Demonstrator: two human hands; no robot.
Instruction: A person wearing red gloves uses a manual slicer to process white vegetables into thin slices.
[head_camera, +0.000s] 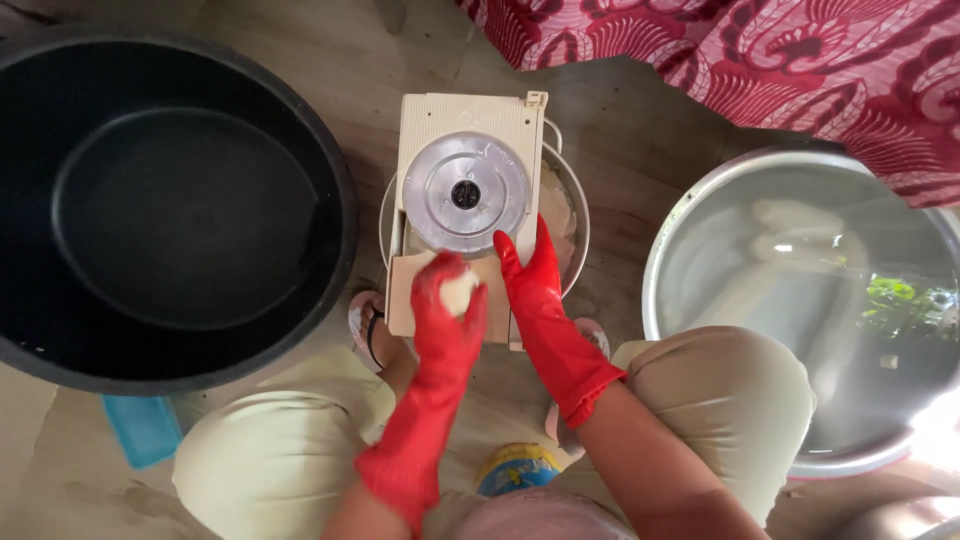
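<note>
Pretty cramped spot honestly. The slicer board (470, 130) sits dead centre over a small bowl (572, 215), and both red-gloved hands are already on its near end, left hand (447, 310) beside right hand (537, 300), so that bit is taken. At 9 o'clock the big black tub (300, 120) crowds right up to the board, only a thin strip of floor between. At 3 o'clock the metal basin (680, 240) leaves a wider gap of bare floor. At 1 o'clock the red patterned cloth (780, 50) hangs in. At 12 o'clock the floor (330, 50) past the board is open. The person's knees box in 6 o'clock.
</note>
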